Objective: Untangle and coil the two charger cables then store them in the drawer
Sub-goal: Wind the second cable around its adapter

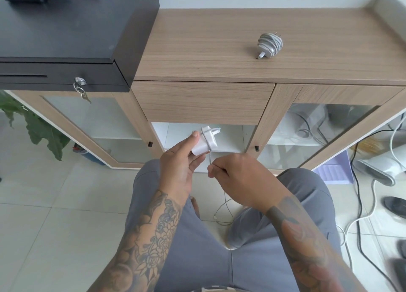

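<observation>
Head view: left hand grips a white charger adapter with thumb on top and fingers curled under, held just in front of the closed wooden drawer, one turn of grey cable across the adapter's body. Right hand, just right of the adapter and below the drawer front, pinches that cable tight between thumb and fingers, the rest of it hanging down to loose loops on the floor tiles between the person's legs. The second charger, already coiled with cable wrapped round its plug, lies on the cabinet top above and right of the drawer, well apart from both hands.
</observation>
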